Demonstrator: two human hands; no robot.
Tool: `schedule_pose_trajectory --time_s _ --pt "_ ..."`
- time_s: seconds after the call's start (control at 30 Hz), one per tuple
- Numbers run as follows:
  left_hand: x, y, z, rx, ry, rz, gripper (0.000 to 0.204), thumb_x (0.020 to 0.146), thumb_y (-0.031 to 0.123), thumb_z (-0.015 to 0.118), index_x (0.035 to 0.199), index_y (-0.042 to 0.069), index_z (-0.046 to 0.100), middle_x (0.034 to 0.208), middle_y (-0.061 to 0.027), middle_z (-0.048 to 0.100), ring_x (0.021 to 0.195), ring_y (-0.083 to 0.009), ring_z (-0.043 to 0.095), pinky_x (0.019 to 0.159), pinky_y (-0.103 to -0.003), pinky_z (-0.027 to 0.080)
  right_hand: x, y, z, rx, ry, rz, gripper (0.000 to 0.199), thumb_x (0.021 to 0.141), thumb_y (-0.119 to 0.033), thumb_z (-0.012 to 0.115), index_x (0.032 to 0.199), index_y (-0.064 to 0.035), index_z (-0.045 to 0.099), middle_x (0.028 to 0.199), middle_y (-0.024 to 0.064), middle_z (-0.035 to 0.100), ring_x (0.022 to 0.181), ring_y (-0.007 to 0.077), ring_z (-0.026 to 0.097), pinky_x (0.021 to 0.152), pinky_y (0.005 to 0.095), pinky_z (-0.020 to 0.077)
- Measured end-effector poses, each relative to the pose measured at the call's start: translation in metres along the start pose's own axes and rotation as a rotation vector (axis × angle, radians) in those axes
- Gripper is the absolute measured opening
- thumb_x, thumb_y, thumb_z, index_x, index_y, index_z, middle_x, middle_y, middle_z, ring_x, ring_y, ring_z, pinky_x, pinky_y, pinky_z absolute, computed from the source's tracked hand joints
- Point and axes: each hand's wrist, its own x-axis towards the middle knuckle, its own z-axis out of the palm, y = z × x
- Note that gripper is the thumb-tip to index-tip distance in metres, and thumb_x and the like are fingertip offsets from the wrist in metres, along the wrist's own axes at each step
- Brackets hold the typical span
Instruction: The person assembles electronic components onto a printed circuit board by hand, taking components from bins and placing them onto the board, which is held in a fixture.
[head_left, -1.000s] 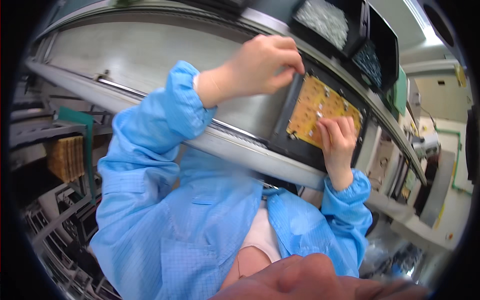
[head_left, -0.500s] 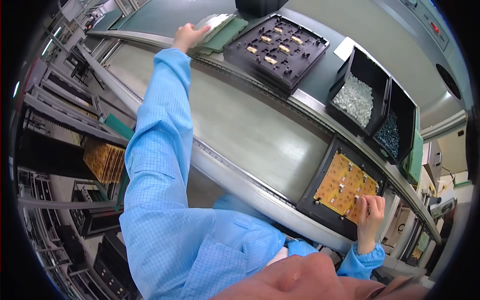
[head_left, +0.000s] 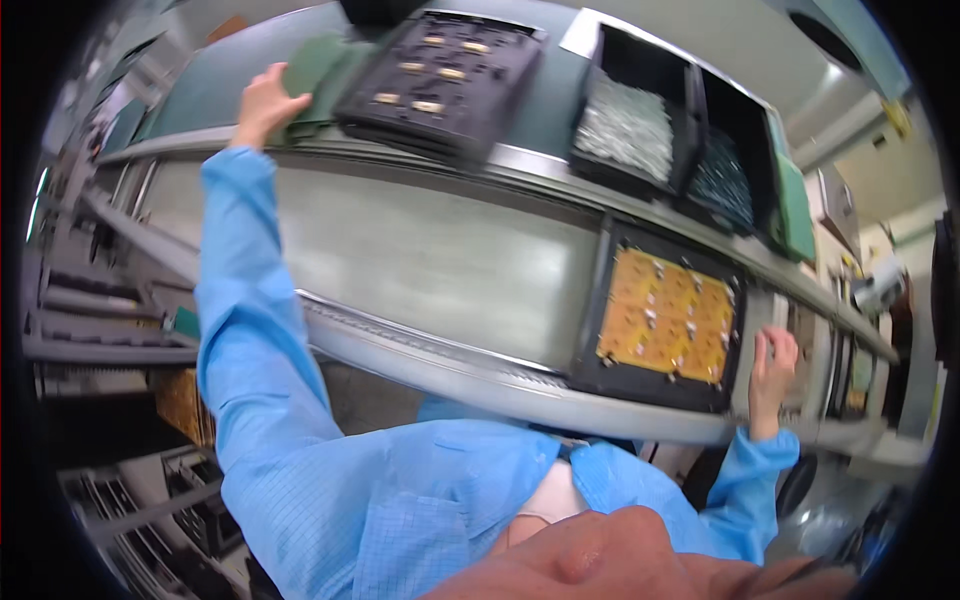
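At the far left on the bench, my left hand (head_left: 264, 106) grips the near-left edge of a thin green sheet (head_left: 318, 72) between thumb and fingers. More green sheet lies beneath it, against a stack of black trays (head_left: 425, 95) with several small pale parts on top. My right hand (head_left: 773, 372) is raised just right of a black carrier (head_left: 655, 385), off it, its fingers loosely curled and apart, with nothing visible in them. Set in that carrier is a yellow-orange circuit board panel (head_left: 665, 315) with several small white and black parts.
Beyond the carrier stand two black bins, one with clear-white small pieces (head_left: 628, 125), the other with dark blue-green pieces (head_left: 722, 180). A metal rail (head_left: 430, 350) edges the conveyor (head_left: 430, 265) on my side. Behind my left arm are racks.
My right hand has left the board panel and moved right, off the carrier. The sheet at my left hand looked shiny white before and now looks green. The view has turned.
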Motion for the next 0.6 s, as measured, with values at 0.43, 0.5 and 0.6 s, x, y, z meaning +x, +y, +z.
schedule_pose_trajectory --time_s 0.43,0.5,0.6 --pt "-0.083 0.109 -0.149 -0.531 0.088 0.175 0.068 0.079 0.021 0.075 0.143 0.02 0.051 0.135 -0.0092 0.059 0.117 -0.0264 0.058 0.092 -0.039 0.051 0.04 -0.047 0.063 0.782 -0.377 0.542 0.049 0.102 -0.041 0.057 0.101 0.0054 0.073 0.081 0.0063 0.07 0.069 0.011 0.062 0.065 0.0254 0.0511" --pt "-0.106 0.147 -0.16 -0.619 -0.034 0.329 0.073 0.074 0.013 0.075 0.142 0.014 0.051 0.136 -0.0093 0.058 0.12 -0.024 0.057 0.094 -0.038 0.05 0.045 -0.06 0.064 0.93 -0.399 0.505 0.048 0.102 -0.04 0.058 0.1 0.0058 0.073 0.08 0.0059 0.07 0.069 0.0106 0.062 0.065 0.0254 0.0507" --pt "-0.127 0.207 -0.19 -0.585 -0.145 0.46 0.076 0.068 0.011 0.077 0.139 0.008 0.051 0.134 -0.0117 0.058 0.121 -0.0269 0.056 0.099 -0.038 0.048 0.05 -0.067 0.07 1.014 -0.477 0.436 0.045 0.102 -0.036 0.058 0.1 0.007 0.072 0.081 0.0061 0.07 0.07 0.0107 0.062 0.066 0.0252 0.0507"
